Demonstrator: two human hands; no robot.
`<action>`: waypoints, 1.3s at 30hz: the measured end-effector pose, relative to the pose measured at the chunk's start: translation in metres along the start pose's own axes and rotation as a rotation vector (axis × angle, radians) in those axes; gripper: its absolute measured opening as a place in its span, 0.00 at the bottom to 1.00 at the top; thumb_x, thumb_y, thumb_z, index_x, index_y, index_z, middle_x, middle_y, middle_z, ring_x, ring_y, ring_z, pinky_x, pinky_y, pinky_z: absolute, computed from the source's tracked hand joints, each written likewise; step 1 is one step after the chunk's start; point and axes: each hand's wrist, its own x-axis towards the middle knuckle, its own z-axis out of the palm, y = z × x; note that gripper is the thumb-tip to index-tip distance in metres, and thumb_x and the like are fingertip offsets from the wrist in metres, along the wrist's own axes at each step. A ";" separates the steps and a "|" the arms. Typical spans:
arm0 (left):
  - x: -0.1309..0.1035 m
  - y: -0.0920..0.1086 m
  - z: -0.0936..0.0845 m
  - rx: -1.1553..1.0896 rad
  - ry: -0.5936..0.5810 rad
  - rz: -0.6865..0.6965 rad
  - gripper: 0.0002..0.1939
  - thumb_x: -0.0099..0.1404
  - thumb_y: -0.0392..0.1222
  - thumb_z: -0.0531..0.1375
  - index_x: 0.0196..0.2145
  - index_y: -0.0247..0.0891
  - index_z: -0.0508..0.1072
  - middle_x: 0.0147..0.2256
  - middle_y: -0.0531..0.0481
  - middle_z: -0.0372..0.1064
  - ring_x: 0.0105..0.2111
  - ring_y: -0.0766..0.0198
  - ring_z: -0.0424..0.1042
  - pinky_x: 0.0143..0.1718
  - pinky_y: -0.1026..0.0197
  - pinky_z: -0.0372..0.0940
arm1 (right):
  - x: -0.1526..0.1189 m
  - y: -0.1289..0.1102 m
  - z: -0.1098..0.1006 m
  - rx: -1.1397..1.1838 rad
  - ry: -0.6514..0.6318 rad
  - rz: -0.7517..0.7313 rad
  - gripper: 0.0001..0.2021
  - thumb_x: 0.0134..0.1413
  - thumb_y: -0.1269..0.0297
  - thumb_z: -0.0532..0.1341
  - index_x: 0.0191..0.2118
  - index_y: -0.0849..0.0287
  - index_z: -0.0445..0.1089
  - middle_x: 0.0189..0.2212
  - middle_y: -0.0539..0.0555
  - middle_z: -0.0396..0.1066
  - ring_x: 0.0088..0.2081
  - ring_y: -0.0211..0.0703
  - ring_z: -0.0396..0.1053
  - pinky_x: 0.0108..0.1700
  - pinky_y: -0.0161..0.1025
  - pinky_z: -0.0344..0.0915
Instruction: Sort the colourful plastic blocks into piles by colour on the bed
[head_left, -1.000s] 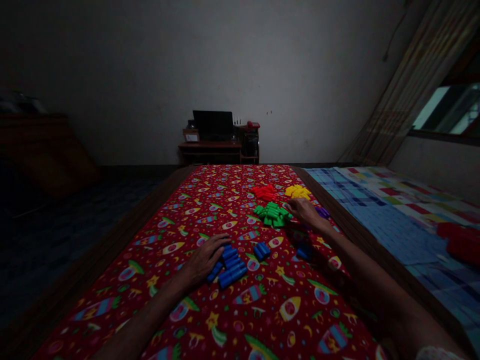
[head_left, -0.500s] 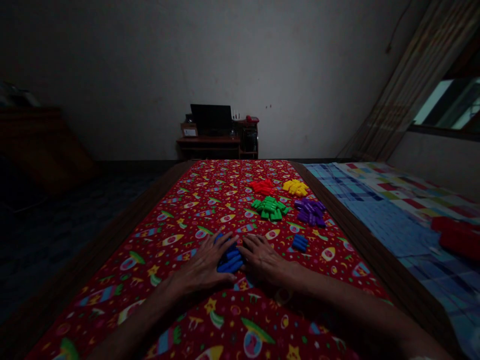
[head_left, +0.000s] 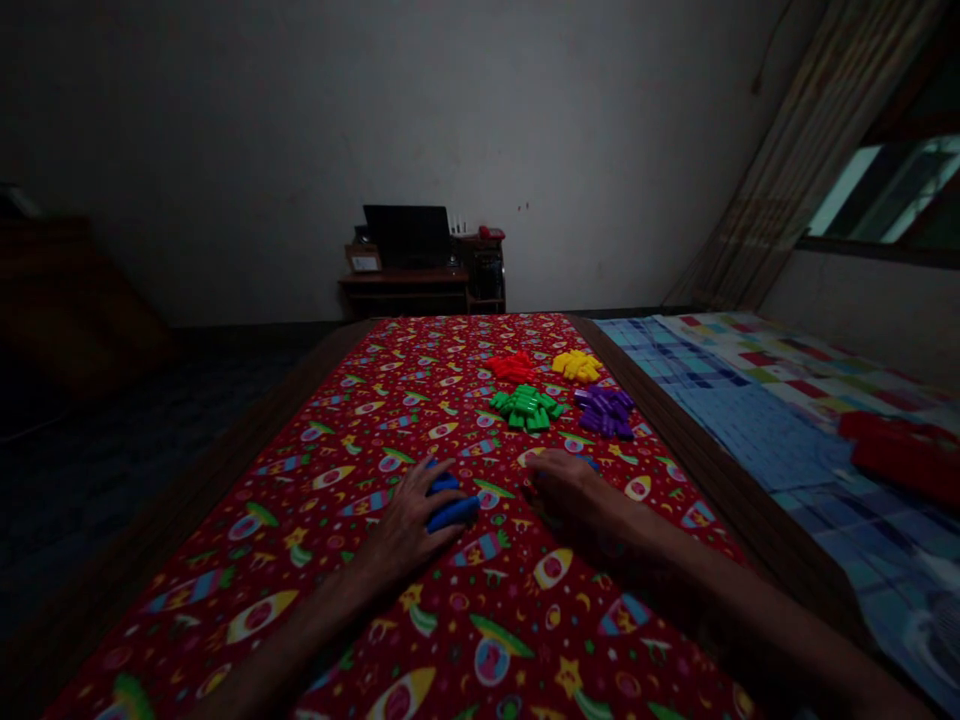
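My left hand (head_left: pixel 416 510) rests palm down with its fingers apart over several small blue plastic pieces (head_left: pixel 454 513). Blue shows between and beyond the fingers. To the right, my right hand (head_left: pixel 566 485) is held just above the cloth, its fingers curled down and together. Whatever may be in those fingers is hidden. A bit of another blue piece (head_left: pixel 590 463) peeks out behind that hand. Past the hands lie heaps of similar small pieces: green (head_left: pixel 529 408), purple (head_left: pixel 604 412), red (head_left: pixel 510 366) and yellow (head_left: pixel 577 365).
A red patterned cloth (head_left: pixel 480 600) covers the table, with a brown border (head_left: pixel 675 430) at its sides. Beyond it stands a desk (head_left: pixel 405 280) with a monitor (head_left: pixel 407 236). On the right, a bed with a blue checked sheet (head_left: pixel 720 420) carries a red item (head_left: pixel 904 455).
My right hand has moved right, away from my left hand, towards the small blue group, and its fingers have curled in. Fewer blue pieces show by my left hand. The view has shifted slightly.
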 end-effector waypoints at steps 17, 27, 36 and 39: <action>0.050 0.070 -0.002 -0.175 -0.124 0.086 0.11 0.68 0.47 0.54 0.35 0.39 0.72 0.34 0.48 0.71 0.35 0.60 0.70 0.38 0.60 0.65 | 0.006 -0.035 -0.037 0.058 0.074 0.108 0.15 0.64 0.62 0.53 0.51 0.57 0.70 0.44 0.58 0.75 0.42 0.43 0.73 0.43 0.38 0.67; 0.053 0.079 0.005 -0.288 -0.158 -0.101 0.18 0.63 0.55 0.57 0.26 0.38 0.72 0.25 0.52 0.69 0.28 0.64 0.67 0.33 0.63 0.62 | 0.008 -0.034 -0.041 0.121 -0.020 0.247 0.16 0.64 0.60 0.51 0.34 0.61 0.73 0.25 0.51 0.72 0.25 0.36 0.65 0.29 0.31 0.58; 0.054 0.074 -0.002 -0.268 -0.120 -0.136 0.14 0.61 0.48 0.60 0.23 0.38 0.67 0.24 0.54 0.68 0.26 0.65 0.66 0.30 0.64 0.61 | 0.004 0.002 -0.053 -0.446 0.000 0.294 0.11 0.61 0.66 0.54 0.38 0.62 0.74 0.38 0.63 0.73 0.41 0.49 0.67 0.42 0.41 0.61; 0.059 0.075 -0.001 -0.323 -0.114 -0.157 0.06 0.57 0.42 0.63 0.32 0.39 0.71 0.31 0.53 0.73 0.32 0.62 0.71 0.34 0.64 0.63 | -0.002 0.004 -0.049 -0.484 0.015 0.260 0.09 0.59 0.68 0.56 0.39 0.61 0.74 0.40 0.63 0.72 0.47 0.52 0.65 0.46 0.44 0.62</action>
